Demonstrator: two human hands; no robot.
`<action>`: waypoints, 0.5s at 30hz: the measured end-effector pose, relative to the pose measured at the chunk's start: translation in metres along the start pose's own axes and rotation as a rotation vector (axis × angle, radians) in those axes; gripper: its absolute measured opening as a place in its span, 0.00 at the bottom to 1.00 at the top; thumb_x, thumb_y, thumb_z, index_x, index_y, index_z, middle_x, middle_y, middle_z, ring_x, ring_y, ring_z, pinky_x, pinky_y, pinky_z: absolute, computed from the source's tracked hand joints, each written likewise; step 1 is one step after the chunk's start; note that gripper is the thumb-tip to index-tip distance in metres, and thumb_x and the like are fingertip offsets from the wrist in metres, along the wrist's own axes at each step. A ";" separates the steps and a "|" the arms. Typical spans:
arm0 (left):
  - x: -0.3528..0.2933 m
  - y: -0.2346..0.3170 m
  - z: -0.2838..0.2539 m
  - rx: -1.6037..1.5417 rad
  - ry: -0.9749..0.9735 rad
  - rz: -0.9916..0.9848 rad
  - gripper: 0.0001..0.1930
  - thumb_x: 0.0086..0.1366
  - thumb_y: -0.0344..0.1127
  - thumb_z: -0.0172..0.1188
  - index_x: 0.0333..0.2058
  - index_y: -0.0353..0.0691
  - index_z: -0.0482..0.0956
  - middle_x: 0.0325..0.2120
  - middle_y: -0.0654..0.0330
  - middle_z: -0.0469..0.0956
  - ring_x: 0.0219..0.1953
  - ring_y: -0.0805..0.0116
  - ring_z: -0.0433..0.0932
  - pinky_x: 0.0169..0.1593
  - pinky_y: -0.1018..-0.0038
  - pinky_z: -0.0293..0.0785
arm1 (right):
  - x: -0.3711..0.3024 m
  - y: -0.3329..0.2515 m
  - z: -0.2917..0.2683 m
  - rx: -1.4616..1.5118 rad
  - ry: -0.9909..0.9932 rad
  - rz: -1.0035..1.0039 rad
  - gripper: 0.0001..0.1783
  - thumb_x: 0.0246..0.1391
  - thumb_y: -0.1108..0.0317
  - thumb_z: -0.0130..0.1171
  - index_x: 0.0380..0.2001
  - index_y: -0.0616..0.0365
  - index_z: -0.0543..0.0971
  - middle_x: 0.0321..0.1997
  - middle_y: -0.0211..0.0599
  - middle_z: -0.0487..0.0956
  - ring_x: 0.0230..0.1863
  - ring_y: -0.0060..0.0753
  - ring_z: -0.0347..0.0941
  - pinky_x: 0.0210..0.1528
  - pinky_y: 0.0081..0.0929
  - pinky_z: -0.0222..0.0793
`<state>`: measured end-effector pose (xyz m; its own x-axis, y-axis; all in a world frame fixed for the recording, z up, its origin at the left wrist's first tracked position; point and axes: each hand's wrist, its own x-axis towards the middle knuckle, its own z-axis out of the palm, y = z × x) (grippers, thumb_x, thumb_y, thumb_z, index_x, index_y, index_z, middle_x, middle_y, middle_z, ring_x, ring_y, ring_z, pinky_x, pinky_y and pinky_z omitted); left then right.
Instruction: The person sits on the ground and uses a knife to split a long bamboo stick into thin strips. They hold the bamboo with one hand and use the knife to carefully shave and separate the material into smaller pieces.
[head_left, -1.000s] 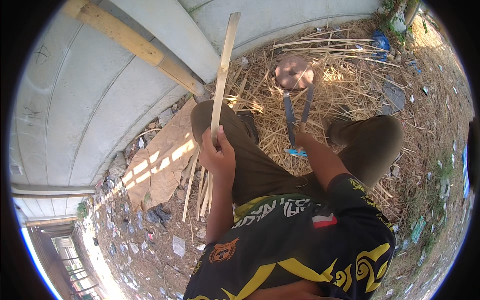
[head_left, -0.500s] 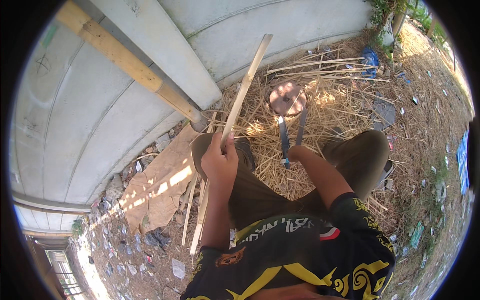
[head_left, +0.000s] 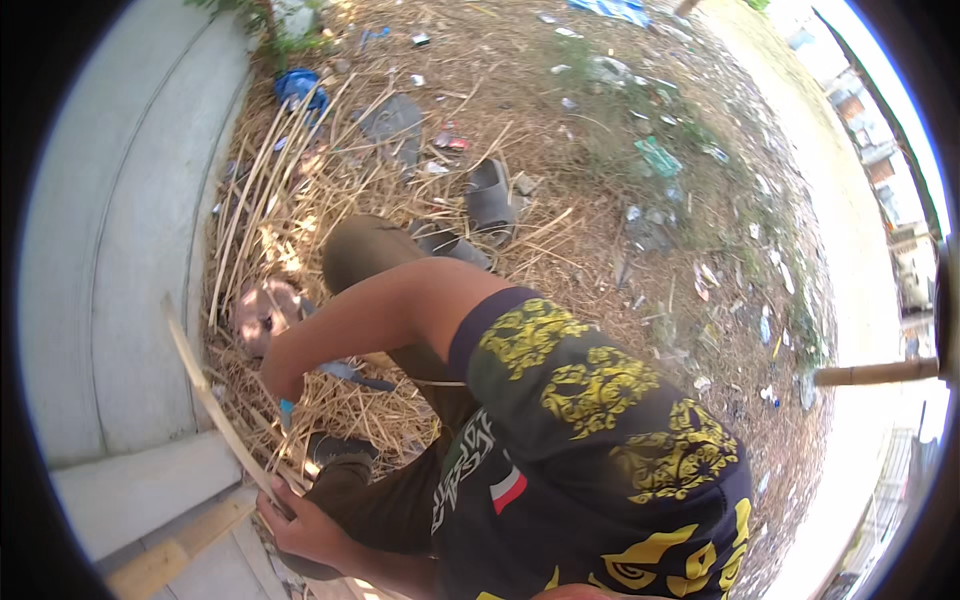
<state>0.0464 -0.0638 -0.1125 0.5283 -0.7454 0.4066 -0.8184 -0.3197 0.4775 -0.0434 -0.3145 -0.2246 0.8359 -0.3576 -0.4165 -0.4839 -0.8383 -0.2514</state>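
My left hand [head_left: 300, 522] at the lower left is closed round the lower part of a long, pale split bamboo strip [head_left: 215, 405]. The strip slants up and left in front of the wall. Beyond it, my right hand [head_left: 283, 375] is curled down beside a round wooden block [head_left: 262, 312], its fingers mostly hidden behind the hand and forearm. A teal piece of a knife handle [head_left: 287, 408] sticks out below that hand; its blade is hidden. A second, dark grey blade [head_left: 350, 375] lies on the straw close to my right wrist.
A pale panel wall [head_left: 140, 250] rises on the left, with a bamboo pole [head_left: 180, 548] at its lower end. Thin bamboo strips [head_left: 255, 205] and a blue plastic bag [head_left: 300, 90] lie along it. Grey sandals [head_left: 490, 200] stand beyond my knee. Litter is scattered over dry ground.
My view has swung to the right, so the wall and block now appear farther left. The strip is still in my left hand. My right hand has come nearer the block.
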 end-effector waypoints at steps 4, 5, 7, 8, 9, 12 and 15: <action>0.021 0.021 -0.004 -0.274 -0.128 -0.126 0.13 0.71 0.39 0.60 0.42 0.32 0.79 0.25 0.46 0.80 0.25 0.59 0.78 0.32 0.66 0.72 | -0.048 -0.008 -0.043 0.352 0.050 -0.078 0.20 0.63 0.57 0.51 0.44 0.64 0.79 0.32 0.34 0.80 0.30 0.30 0.75 0.31 0.34 0.72; 0.025 0.028 -0.007 -0.279 -0.096 -0.127 0.13 0.71 0.39 0.60 0.41 0.33 0.79 0.25 0.47 0.79 0.25 0.61 0.78 0.32 0.67 0.72 | -0.056 -0.010 -0.056 0.835 0.021 -0.120 0.20 0.64 0.56 0.50 0.45 0.64 0.78 0.29 0.31 0.77 0.24 0.26 0.70 0.28 0.29 0.69; 0.031 0.032 -0.011 -0.276 -0.069 -0.164 0.12 0.71 0.39 0.59 0.41 0.34 0.79 0.24 0.49 0.79 0.24 0.61 0.77 0.31 0.67 0.71 | -0.069 -0.026 -0.074 1.615 -0.067 -0.363 0.20 0.64 0.56 0.52 0.47 0.63 0.77 0.24 0.26 0.71 0.16 0.18 0.61 0.23 0.22 0.63; 0.034 0.031 -0.013 -0.276 -0.060 -0.191 0.12 0.72 0.40 0.58 0.42 0.35 0.79 0.23 0.49 0.78 0.24 0.60 0.77 0.30 0.67 0.71 | -0.072 -0.035 -0.080 1.913 -0.094 -0.543 0.20 0.64 0.56 0.54 0.47 0.63 0.76 0.21 0.24 0.69 0.14 0.13 0.56 0.21 0.19 0.59; 0.036 0.030 -0.012 -0.268 -0.098 -0.231 0.13 0.72 0.41 0.58 0.42 0.36 0.79 0.23 0.49 0.78 0.24 0.59 0.76 0.30 0.66 0.70 | -0.077 -0.049 -0.085 1.912 -0.060 -0.539 0.20 0.64 0.56 0.55 0.48 0.63 0.76 0.20 0.23 0.67 0.13 0.12 0.55 0.21 0.19 0.58; 0.043 0.035 -0.009 -0.266 -0.228 -0.245 0.15 0.72 0.44 0.57 0.42 0.37 0.79 0.22 0.48 0.77 0.23 0.57 0.75 0.30 0.64 0.69 | -0.090 -0.072 -0.088 1.964 0.101 -0.466 0.20 0.65 0.56 0.58 0.48 0.63 0.75 0.17 0.22 0.65 0.13 0.11 0.54 0.20 0.18 0.56; 0.051 0.044 -0.016 -0.223 -0.306 -0.103 0.18 0.70 0.47 0.59 0.44 0.37 0.79 0.29 0.48 0.80 0.28 0.56 0.78 0.35 0.64 0.72 | -0.076 -0.066 -0.083 2.002 0.245 -0.311 0.18 0.68 0.56 0.56 0.46 0.62 0.75 0.16 0.21 0.65 0.12 0.11 0.53 0.20 0.18 0.57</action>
<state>0.0404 -0.1068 -0.0585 0.4854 -0.8670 0.1125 -0.6776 -0.2918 0.6750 -0.0535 -0.2666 -0.1035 0.8573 -0.5008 -0.1196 0.2454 0.6017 -0.7601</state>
